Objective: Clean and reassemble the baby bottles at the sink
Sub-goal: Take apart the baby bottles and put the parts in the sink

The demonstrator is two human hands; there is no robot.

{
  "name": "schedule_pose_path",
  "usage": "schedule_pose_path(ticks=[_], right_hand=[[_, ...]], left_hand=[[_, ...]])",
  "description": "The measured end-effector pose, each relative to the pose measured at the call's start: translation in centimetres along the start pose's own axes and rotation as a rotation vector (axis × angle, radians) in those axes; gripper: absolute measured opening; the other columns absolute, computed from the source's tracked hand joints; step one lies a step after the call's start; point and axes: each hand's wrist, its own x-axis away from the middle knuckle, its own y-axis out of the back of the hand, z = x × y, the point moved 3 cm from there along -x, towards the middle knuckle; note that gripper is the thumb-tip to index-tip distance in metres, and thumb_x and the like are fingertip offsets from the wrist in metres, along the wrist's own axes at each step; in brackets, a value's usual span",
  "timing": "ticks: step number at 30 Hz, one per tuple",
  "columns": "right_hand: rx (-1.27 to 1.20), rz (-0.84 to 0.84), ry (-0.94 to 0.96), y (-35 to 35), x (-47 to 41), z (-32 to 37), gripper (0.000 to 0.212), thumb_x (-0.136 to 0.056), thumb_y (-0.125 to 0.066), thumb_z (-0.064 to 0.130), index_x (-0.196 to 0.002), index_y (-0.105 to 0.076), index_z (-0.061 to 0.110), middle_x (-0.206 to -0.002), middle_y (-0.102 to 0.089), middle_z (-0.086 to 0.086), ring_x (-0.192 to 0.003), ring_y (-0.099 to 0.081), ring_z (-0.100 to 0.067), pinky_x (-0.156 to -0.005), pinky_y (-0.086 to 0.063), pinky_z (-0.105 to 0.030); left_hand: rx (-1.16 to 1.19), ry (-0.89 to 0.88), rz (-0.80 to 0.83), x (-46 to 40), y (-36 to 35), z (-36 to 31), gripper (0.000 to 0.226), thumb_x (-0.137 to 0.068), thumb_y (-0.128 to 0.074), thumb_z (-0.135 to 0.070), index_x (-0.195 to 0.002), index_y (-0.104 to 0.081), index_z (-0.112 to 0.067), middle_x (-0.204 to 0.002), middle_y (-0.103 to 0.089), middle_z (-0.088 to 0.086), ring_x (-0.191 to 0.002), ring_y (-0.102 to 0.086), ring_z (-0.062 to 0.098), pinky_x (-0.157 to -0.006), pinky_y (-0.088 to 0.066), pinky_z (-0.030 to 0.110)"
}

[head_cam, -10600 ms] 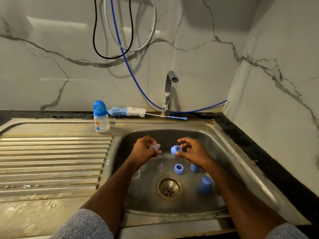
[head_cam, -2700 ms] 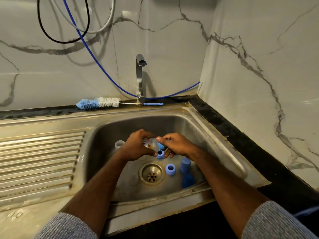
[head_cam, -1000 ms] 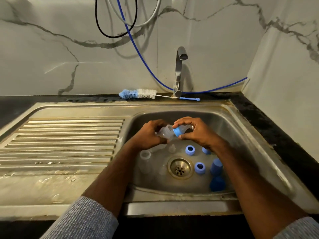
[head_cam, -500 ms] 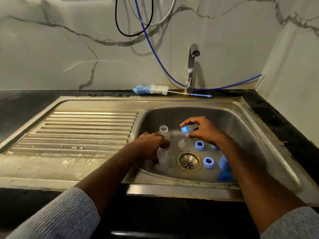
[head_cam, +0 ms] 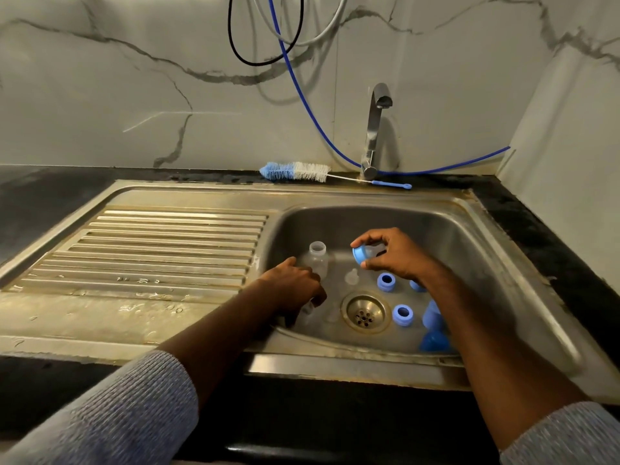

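A white marble-veined wall backs a black table [head_cam: 40, 193] that carries a steel sink [head_cam: 496, 263] with a ribbed drainboard [head_cam: 161, 246] on its left. A tap [head_cam: 374, 129] rises behind the basin, a bottle brush [head_cam: 302, 171] lies along the rim beside it, and black, grey and blue hoses hang down the wall.

Inside the basin, the left hand [head_cam: 292, 286] reaches down with its fingers curled round a clear bottle [head_cam: 307, 315] near the front left corner; only part of that bottle shows under the hand. A 2nd clear bottle [head_cam: 318, 258] stands upright just behind the hand, open at the top. The right hand [head_cam: 399, 253] hovers above the basin floor, its fingers pinching a blue collar with a clear nipple [head_cam: 364, 255].

On the basin floor a loose clear nipple [head_cam: 351, 276] sits behind the drain [head_cam: 365, 313]. 2 blue rings [head_cam: 386, 281] [head_cam: 402, 315] stand right of the drain, and blue caps [head_cam: 432, 330] sit partly hidden by the right forearm.
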Motion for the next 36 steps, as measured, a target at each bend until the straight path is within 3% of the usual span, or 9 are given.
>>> schedule_pose_path(ticks=[7,11,14,16,19,22,26,32,36], right_hand=[[-0.011,0.011,-0.01,-0.2,0.4,0.3,0.04,-0.076,-0.082,0.0,-0.104,-0.073,0.027,-0.115,-0.067,0.004,-0.106,-0.063,-0.013,-0.068,-0.054,-0.016],[-0.003,0.013,-0.012,-0.2,0.4,0.2,0.04,-0.076,-0.082,0.001,-0.105,-0.074,0.026,-0.116,-0.068,0.003,-0.108,-0.063,-0.014,-0.072,-0.054,-0.018],[0.027,0.011,-0.021,-0.1,0.2,0.2,0.041,-0.075,-0.083,0.002,-0.108,-0.074,0.025,-0.116,-0.068,0.003,-0.112,-0.061,-0.015,-0.09,-0.054,-0.029],[0.031,0.001,-0.031,-0.2,0.2,0.3,0.042,-0.074,-0.085,0.005,-0.109,-0.073,0.026,-0.116,-0.067,0.003,-0.111,-0.061,-0.014,-0.091,-0.054,-0.031],[-0.091,-0.035,-0.045,-0.3,0.4,0.6,0.043,-0.074,-0.087,0.011,-0.109,-0.068,0.026,-0.11,-0.067,0.001,-0.102,-0.066,-0.015,-0.072,-0.058,-0.026],[-0.199,-0.12,-0.055,-0.1,0.5,0.9,0.035,-0.074,-0.088,0.015,-0.103,-0.068,0.019,-0.099,-0.072,-0.002,-0.083,-0.073,-0.018,-0.061,-0.059,-0.029],[-0.377,-0.178,-0.054,0.4,0.5,0.8,0.031,-0.077,-0.085,0.01,-0.104,-0.07,0.011,-0.096,-0.075,-0.011,-0.085,-0.075,-0.026,-0.071,-0.063,-0.037],[-0.586,-0.177,-0.031,0.8,0.2,0.3,0.027,-0.085,-0.076,0.003,-0.11,-0.075,0.013,-0.105,-0.076,-0.01,-0.095,-0.075,-0.028,-0.078,-0.061,-0.031],[-0.5,-0.26,0.019,1.2,0.0,0.4,0.031,-0.082,-0.076,-0.003,-0.105,-0.077,0.017,-0.103,-0.076,-0.008,-0.095,-0.075,-0.024,-0.077,-0.061,-0.032]], left_hand=[[0.017,0.018,0.0,0.0,0.0,0.1,0.035,-0.081,-0.079,-0.026,-0.111,-0.063,-0.034,-0.115,-0.062,-0.004,-0.119,-0.056,0.024,-0.108,-0.03,0.059],[0.032,0.004,0.002,0.1,0.1,0.4,0.054,-0.071,-0.088,-0.037,-0.116,-0.059,-0.034,-0.122,-0.061,-0.004,-0.123,-0.052,0.023,-0.107,-0.033,0.053],[0.143,0.003,-0.001,0.2,0.6,0.9,0.067,-0.063,-0.09,-0.047,-0.12,-0.056,-0.035,-0.12,-0.057,-0.007,-0.12,-0.048,0.018,-0.097,-0.033,0.041],[0.309,0.035,-0.059,0.2,2.0,1.6,0.07,-0.064,-0.09,-0.046,-0.124,-0.056,-0.036,-0.111,-0.054,-0.011,-0.11,-0.047,0.013,-0.089,-0.032,0.034],[0.626,0.102,-0.353,-0.1,4.8,2.8,0.057,-0.069,-0.089,-0.029,-0.119,-0.064,-0.025,-0.093,-0.056,-0.009,-0.086,-0.054,0.012,-0.079,-0.046,0.032],[0.924,0.14,-0.591,-0.9,6.6,2.6,0.056,-0.072,-0.087,-0.018,-0.124,-0.065,-0.019,-0.105,-0.065,-0.007,-0.09,-0.062,0.009,-0.081,-0.054,0.029],[1.193,0.05,-0.614,-2.7,6.9,1.5,0.062,-0.078,-0.084,-0.01,-0.135,-0.061,-0.019,-0.124,-0.068,-0.005,-0.109,-0.066,0.006,-0.093,-0.055,0.023],[1.658,0.052,-0.692,-3.6,5.9,1.5,0.06,-0.081,-0.078,0.004,-0.136,-0.056,-0.009,-0.121,-0.069,0.009,-0.105,-0.071,0.021,-0.083,-0.062,0.034],[1.852,0.015,-0.663,-3.9,5.8,1.7,0.048,-0.086,-0.07,0.008,-0.131,-0.058,-0.004,-0.118,-0.071,0.015,-0.106,-0.071,0.03,-0.085,-0.061,0.038]])
